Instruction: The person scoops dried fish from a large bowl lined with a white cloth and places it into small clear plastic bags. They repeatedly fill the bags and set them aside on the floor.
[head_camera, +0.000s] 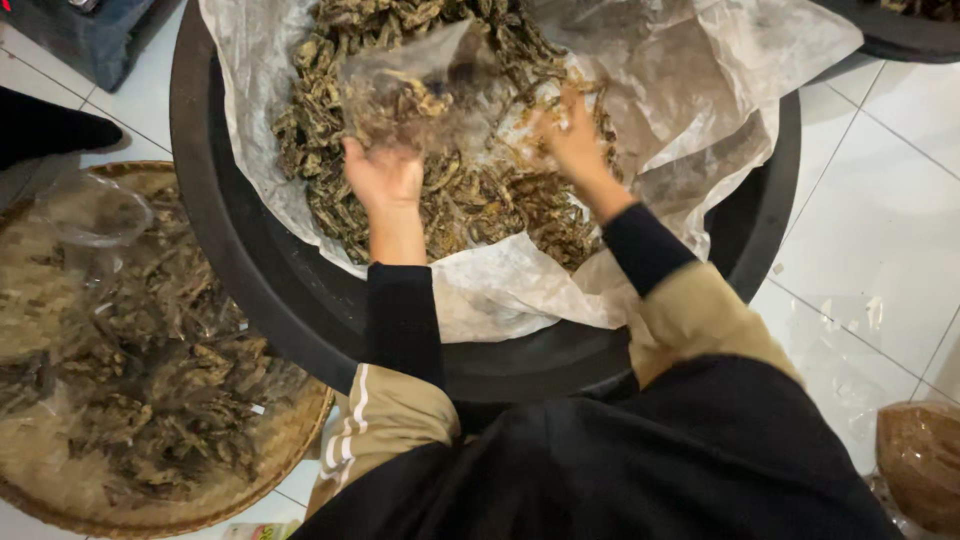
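A big black tub (230, 270) lined with clear plastic sheeting (690, 90) holds a heap of dried brown-green chips (470, 200). My left hand (385, 175) grips the lower edge of a small clear plastic bag (420, 80) that has some chips inside and is held up over the heap. My right hand (570, 135) is at the bag's right side, fingers curled among the chips; whether it holds the bag or chips is blurred. Both forearms wear black sleeves under tan cuffs.
A round woven tray (300, 440) at the left carries several filled clear bags of the same chips. A bag of brown contents (920, 465) lies at the lower right on the white tiled floor (880, 180). Another black tub's edge (900, 35) shows top right.
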